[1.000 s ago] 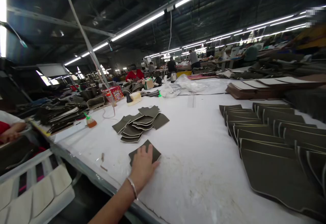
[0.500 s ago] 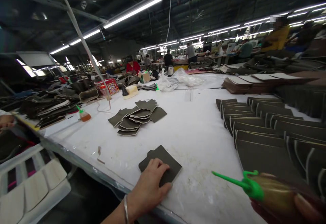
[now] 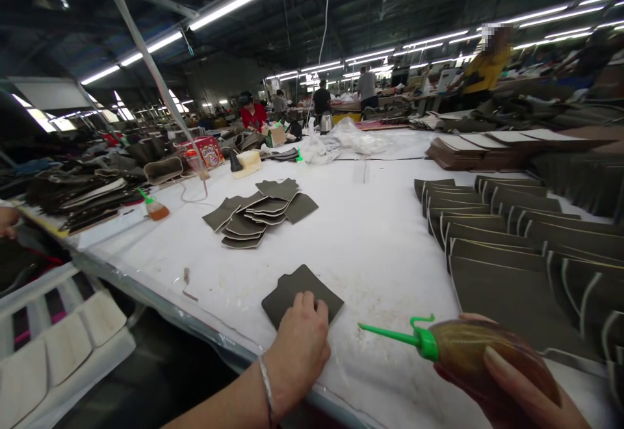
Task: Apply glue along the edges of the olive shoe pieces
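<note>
My right hand is wrapped round a squeeze glue bottle with amber contents and a long green nozzle, its tip pointing left over the table. In front of me a dark grey-green leather piece with a small notched tab lies flat on the white table. My left hand is closed at the near right edge of this piece, fingers bent together and thumb hidden. A loose pile of similar pieces lies farther off. To the right, overlapping rows of dark pieces are laid out with pale edges showing.
Another green-tipped bottle stands at the left near a slanting pole. Brown stacked panels and clear plastic bags lie at the back. A co-worker's hand shows at the left edge. More people work in the background.
My right hand has brought the glue bottle left, nearer the leather piece. The left hand's fingers have drawn together and shifted to the piece's near right edge. The view has tilted slightly.
</note>
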Available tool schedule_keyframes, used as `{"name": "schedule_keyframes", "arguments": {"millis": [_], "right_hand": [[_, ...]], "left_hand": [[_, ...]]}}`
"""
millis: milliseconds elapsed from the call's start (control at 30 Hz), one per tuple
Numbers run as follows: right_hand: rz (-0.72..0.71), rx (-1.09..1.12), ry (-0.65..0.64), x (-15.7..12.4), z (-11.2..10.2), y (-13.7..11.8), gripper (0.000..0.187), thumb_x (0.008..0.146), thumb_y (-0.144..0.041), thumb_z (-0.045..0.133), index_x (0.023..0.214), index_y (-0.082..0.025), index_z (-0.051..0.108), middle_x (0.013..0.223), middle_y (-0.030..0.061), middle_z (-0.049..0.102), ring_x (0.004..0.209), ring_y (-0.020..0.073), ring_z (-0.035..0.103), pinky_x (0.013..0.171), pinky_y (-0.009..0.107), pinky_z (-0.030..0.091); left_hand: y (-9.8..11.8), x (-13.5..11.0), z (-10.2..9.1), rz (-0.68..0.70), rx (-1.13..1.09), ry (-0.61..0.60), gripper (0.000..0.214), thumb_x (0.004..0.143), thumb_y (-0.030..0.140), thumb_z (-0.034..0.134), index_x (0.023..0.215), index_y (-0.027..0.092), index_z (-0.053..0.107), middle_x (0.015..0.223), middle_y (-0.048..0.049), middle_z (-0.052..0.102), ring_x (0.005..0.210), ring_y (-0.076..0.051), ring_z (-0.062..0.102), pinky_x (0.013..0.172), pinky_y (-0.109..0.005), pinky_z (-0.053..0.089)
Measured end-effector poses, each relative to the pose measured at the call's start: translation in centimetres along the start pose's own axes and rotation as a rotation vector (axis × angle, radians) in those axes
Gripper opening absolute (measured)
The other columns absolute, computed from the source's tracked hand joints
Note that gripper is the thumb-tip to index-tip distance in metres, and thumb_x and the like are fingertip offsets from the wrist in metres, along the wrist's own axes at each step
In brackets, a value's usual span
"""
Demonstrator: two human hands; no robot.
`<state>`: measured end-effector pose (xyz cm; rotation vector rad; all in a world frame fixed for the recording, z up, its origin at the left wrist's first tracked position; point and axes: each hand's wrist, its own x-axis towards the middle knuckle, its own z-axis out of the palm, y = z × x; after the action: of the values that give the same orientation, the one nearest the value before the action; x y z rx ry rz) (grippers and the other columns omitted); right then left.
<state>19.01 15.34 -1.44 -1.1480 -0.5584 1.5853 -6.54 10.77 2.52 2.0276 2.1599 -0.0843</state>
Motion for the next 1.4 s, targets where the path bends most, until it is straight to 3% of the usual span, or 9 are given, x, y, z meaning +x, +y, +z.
{"name": "schedule_keyframes", "arguments": {"millis": [200,300,433,633,767,867,1000,1167,1400], "right_hand": [[-0.090,-0.014,-0.014,-0.8,2.0,-1.0,0.068,0.045,-0.042,0.092,0.106,-0.022,0.068,0.097,0.0133,0.073,0.085,0.0366,0.070,0.065,0.034,0.062],[-0.126,0.044,-0.026,-0.6,2.1,-2.0,0.063,0.048,-0.040,0.091,0.105,-0.024,0.070,0.103,0.0102,0.072,0.088,0.0359,0.069,0.070,0.036,0.062],[-0.214,0.078,-0.067,-0.4,2.4,-3.0,0.052,0.062,-0.041,0.086,0.109,-0.029,0.068,0.110,0.0047,0.070,0.093,0.0322,0.069,0.079,0.037,0.060],[-0.310,-0.324,-0.226,-0.4,3.8,-1.9,0.077,0.059,-0.047,0.086,0.125,-0.025,0.053,0.103,0.0101,0.071,0.091,0.0314,0.069,0.078,0.030,0.059],[-0.570,-0.722,-0.234,-0.2,4.4,-0.8,0.063,0.070,-0.050,0.079,0.121,-0.026,0.053,0.102,0.0053,0.069,0.086,0.0249,0.069,0.075,0.023,0.058],[-0.737,-0.916,-0.241,-0.1,5.0,-0.3,0.054,0.076,-0.051,0.073,0.120,-0.027,0.054,0.107,0.0037,0.066,0.089,0.0248,0.068,0.077,0.028,0.057],[-0.879,-1.023,-0.295,0.2,5.8,-0.2,0.048,0.082,-0.049,0.070,0.121,-0.029,0.051,0.108,0.0025,0.064,0.088,0.0237,0.067,0.082,0.032,0.053],[-1.047,-1.119,-0.385,0.4,6.1,-0.8,0.042,0.085,-0.042,0.068,0.120,-0.028,0.050,0.104,0.0020,0.061,0.082,0.0193,0.065,0.078,0.028,0.052],[-1.066,-1.183,-0.434,0.3,6.6,-1.6,0.035,0.088,-0.042,0.065,0.118,-0.029,0.050,0.105,0.0008,0.060,0.085,0.0166,0.063,0.072,0.023,0.050]], "left_hand": [[-0.4,1.4,-0.4,0.078,0.050,-0.005,0.029,0.074,0.005,0.045,0.097,0.008,0.063,0.100,-0.0167,0.061,0.095,-0.029,0.057,0.080,-0.037,0.049],[-1.9,1.8,-1.0,0.119,0.009,0.023,0.024,0.078,0.007,0.043,0.088,0.012,0.065,0.092,-0.0127,0.063,0.089,-0.025,0.060,0.079,-0.034,0.047],[-3.2,2.2,-1.3,0.161,-0.141,0.036,0.027,0.084,0.012,0.041,0.085,0.019,0.067,0.085,-0.0056,0.063,0.080,-0.020,0.061,0.074,-0.028,0.043],[-3.1,2.8,-0.7,0.199,-0.302,0.047,0.030,0.087,0.016,0.041,0.095,0.023,0.069,0.084,-0.0031,0.063,0.081,-0.018,0.060,0.073,-0.026,0.040],[-3.2,2.8,-0.8,0.210,-0.313,0.032,0.028,0.086,0.017,0.043,0.095,0.022,0.068,0.084,-0.0036,0.061,0.080,-0.019,0.059,0.073,-0.026,0.040],[-3.3,2.8,-0.8,0.219,-0.304,0.026,0.029,0.085,0.017,0.042,0.098,0.023,0.067,0.086,-0.0041,0.061,0.080,-0.019,0.059,0.072,-0.027,0.040],[-3.4,2.7,-0.5,0.224,-0.283,0.040,0.029,0.085,0.018,0.043,0.101,0.025,0.066,0.086,-0.0040,0.060,0.079,-0.020,0.059,0.070,-0.028,0.040],[-3.1,2.5,-0.4,0.223,-0.270,0.044,0.032,0.086,0.020,0.042,0.106,0.027,0.066,0.088,-0.0040,0.059,0.078,-0.021,0.059,0.069,-0.030,0.042],[-2.5,2.6,-0.5,0.223,-0.209,0.044,0.026,0.085,0.022,0.044,0.099,0.025,0.066,0.084,-0.0043,0.057,0.074,-0.021,0.058,0.067,-0.030,0.042]]}}
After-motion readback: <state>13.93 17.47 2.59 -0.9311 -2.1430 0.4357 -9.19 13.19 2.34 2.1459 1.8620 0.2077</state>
